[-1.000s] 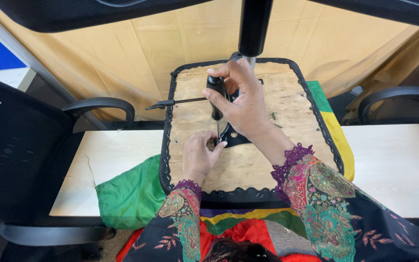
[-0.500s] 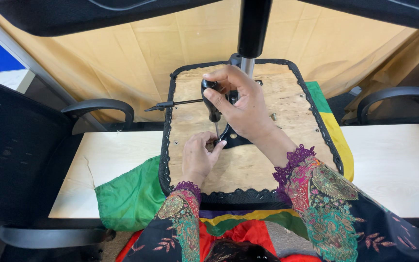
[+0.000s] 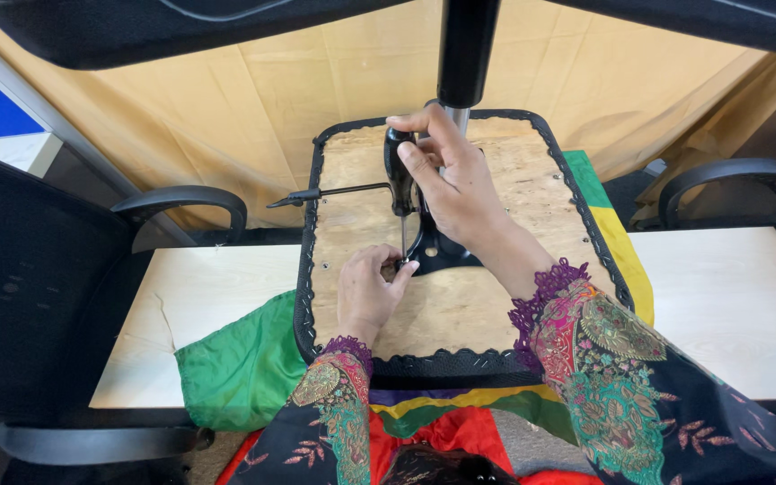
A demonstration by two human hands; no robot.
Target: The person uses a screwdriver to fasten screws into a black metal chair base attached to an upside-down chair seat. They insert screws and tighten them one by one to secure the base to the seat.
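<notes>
Two hands work at an upturned office-chair seat base [image 3: 460, 296], a plywood panel edged in black trim that lies on the pale desk [image 3: 729, 305]. The right hand [image 3: 460, 193] is curled closed around the black lever mechanism [image 3: 399, 175] near the panel's far edge, just beside the chair's gas column [image 3: 465, 54]. The left hand [image 3: 368, 292] is pinched shut at the foot of that mechanism, on something too small to make out. By the look of it the fitting is under way: the black bracket [image 3: 442, 251] sits on the wood, but whether it is fastened cannot be told. A thin adjustment rod [image 3: 330, 192] juts left from the mechanism. Green cloth [image 3: 244, 368] lies under the panel's left corner, and black armrests [image 3: 181, 202] flank it.
</notes>
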